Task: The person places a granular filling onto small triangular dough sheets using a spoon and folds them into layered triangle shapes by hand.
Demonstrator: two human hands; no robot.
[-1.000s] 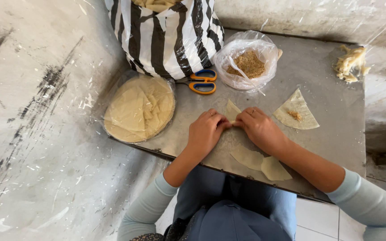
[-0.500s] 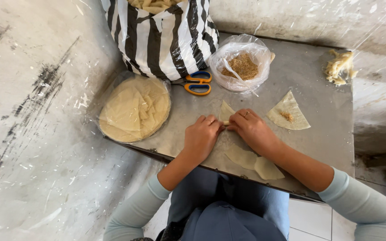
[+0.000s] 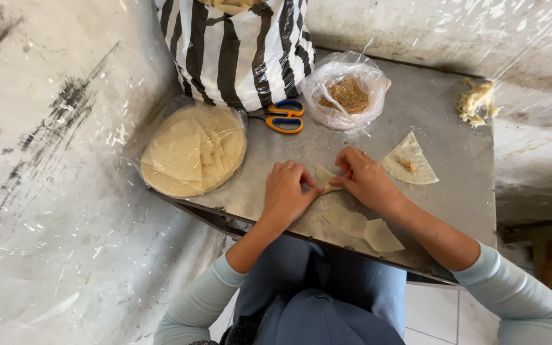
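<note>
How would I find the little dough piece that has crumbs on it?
Start at the grey metal table and find the clear bag of brown crumbs beside the orange and blue scissors. Below and to the right of that bag, just past the right hand, lies a dough triangle. Unlike the plain pieces nearby, it has a small heap of brown filling.

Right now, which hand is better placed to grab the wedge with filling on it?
Right. The right hand sits beside the filled wedge, with bare table between them. The left hand is on the far side of the folded piece and would have to cross over.
</note>
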